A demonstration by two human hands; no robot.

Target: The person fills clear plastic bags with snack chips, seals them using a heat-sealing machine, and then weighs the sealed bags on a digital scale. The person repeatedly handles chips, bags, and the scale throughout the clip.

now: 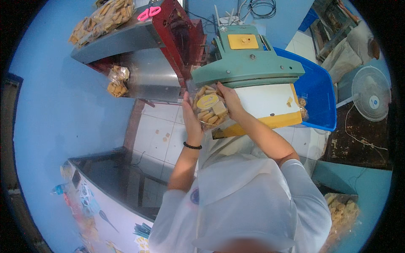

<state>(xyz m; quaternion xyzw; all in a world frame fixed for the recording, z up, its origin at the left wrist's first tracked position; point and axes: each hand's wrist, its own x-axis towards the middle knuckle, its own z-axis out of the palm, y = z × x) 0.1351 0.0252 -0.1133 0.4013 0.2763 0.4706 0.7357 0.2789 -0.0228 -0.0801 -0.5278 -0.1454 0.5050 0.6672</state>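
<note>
A clear plastic bag of golden-brown rolled snacks is held between my two hands, its yellow oval label facing up. My left hand, with a black bead bracelet at the wrist, lies along the bag's left side. At the upper right of the bag, my right hand grips its edge. The bag's top end is just under the jaw of a green sealing machine; whether the jaw touches the plastic cannot be told. The machine's white platform extends to the right of the bag.
A blue plastic tub holds bagged snacks behind the platform. At left stands a metal-and-red machine with bags and pink scissors. A white fan and another person are at right. A table stands lower left.
</note>
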